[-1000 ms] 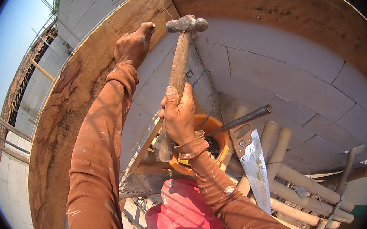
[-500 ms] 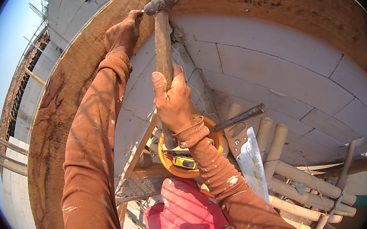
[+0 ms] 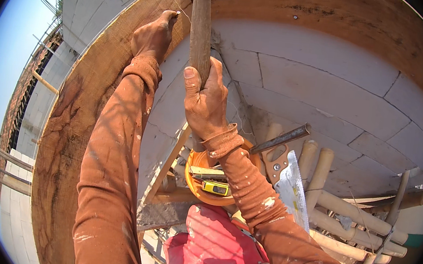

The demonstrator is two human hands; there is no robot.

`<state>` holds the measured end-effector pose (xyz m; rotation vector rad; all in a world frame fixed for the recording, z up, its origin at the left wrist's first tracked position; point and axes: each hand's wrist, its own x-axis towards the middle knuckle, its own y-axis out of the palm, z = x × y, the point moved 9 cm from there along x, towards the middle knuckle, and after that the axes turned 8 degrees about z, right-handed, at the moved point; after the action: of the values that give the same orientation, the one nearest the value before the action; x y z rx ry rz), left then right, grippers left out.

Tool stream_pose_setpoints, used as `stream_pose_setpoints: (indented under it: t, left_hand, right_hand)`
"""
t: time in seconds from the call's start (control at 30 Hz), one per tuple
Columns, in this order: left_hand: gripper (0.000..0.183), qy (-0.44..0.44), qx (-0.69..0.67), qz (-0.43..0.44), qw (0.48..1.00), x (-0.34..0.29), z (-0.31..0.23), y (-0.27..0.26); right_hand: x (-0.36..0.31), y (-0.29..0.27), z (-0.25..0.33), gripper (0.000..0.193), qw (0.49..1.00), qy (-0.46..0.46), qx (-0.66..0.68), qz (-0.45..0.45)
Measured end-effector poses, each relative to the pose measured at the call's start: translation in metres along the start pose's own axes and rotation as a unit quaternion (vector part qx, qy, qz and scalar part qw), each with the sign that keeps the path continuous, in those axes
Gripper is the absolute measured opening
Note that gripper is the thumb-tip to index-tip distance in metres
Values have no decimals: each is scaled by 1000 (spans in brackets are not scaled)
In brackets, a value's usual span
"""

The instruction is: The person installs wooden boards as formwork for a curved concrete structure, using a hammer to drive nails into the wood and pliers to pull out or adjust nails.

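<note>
My right hand [image 3: 207, 98] is wrapped round the wooden handle of a hammer [image 3: 200, 39]. The hammer's dark metal head is at the top edge of the view, apart from the nail. Against the wooden board [image 3: 113, 38] my left hand [image 3: 153, 35] pinches a nail [image 3: 178, 13]; only its bright head shows past the fingertips. The board curves round the left and top of the view, with a joint near the nail. Below my right wrist, an orange bucket [image 3: 193, 187] holds a yellow cutter knife [image 3: 215, 187] and other tools.
A handsaw [image 3: 290, 183] with a wooden handle hangs beside the bucket, next to a dark metal bar [image 3: 282, 138]. Bamboo poles [image 3: 350, 224] are lashed together at the lower right. Pale block walls [image 3: 317, 86] form a corner behind. Another nail head [image 3: 295, 17] shows in the top board.
The hammer has moved up and right, its head away from the nail. My left hand still pinches the nail, and the whole view has shifted slightly.
</note>
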<state>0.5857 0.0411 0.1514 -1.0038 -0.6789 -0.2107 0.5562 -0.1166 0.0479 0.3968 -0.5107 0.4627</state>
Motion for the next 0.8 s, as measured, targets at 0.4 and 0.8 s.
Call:
stream_pose_setpoints:
  t: [0.4, 0.8]
  left_hand:
    - [16, 29, -16, -37, 999, -1, -3, -2]
    - [16, 27, -4, -28, 999, 1, -2, 3]
  right_hand:
    - [1, 1, -10, 41, 999, 48, 18, -1]
    - [2, 3, -17, 44, 999, 34, 25, -13]
